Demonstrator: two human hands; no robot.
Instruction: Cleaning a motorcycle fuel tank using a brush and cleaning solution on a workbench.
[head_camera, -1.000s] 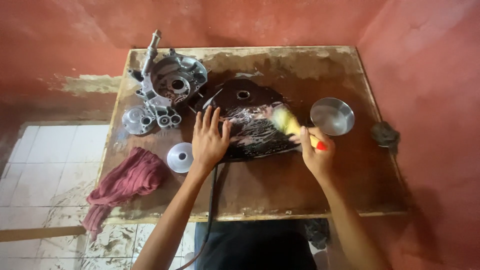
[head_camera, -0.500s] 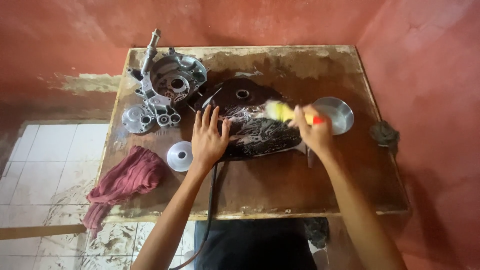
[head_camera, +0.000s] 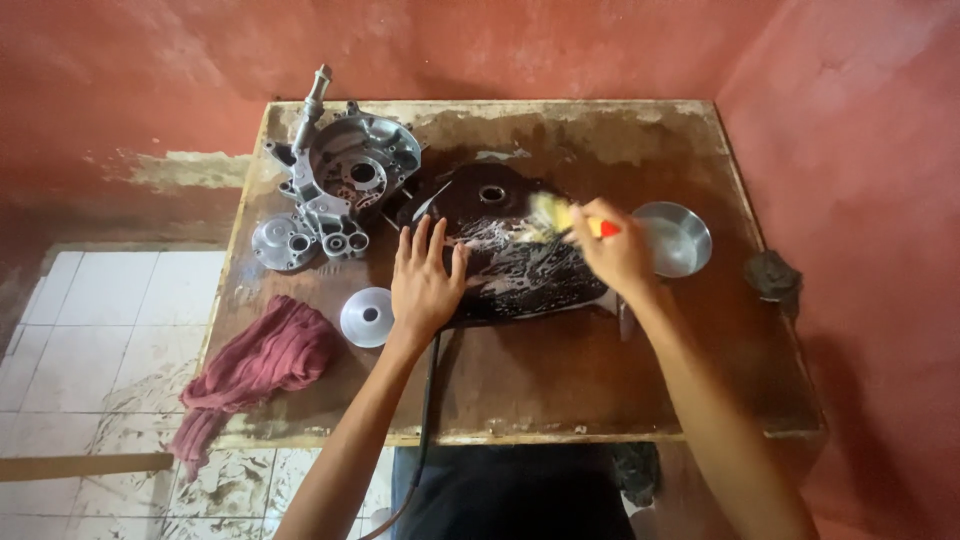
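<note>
Left hand (head_camera: 425, 283) lies flat, fingers spread, pressed on the near-left edge of the dark engine cover (head_camera: 510, 250), which sits at the middle of the wooden table (head_camera: 560, 380). Right hand (head_camera: 615, 255) is closed around the red handle of a brush (head_camera: 565, 215); its yellowish bristles, blurred, touch the cover's wet, foamy top just right of its round hole. Right forearm crosses the cover's right end and hides it. Just right of the right hand stands a shallow metal bowl (head_camera: 675, 238). Far left of the cover lies a grey metal crankcase half (head_camera: 345, 170), with a smaller round casting (head_camera: 282, 243) beside it. A small metal disc (head_camera: 367, 316) rests just left of the left hand. A red rag (head_camera: 262, 360) hangs over the near-left table edge. A dark lump (head_camera: 773, 275) sits at the right edge.
</note>
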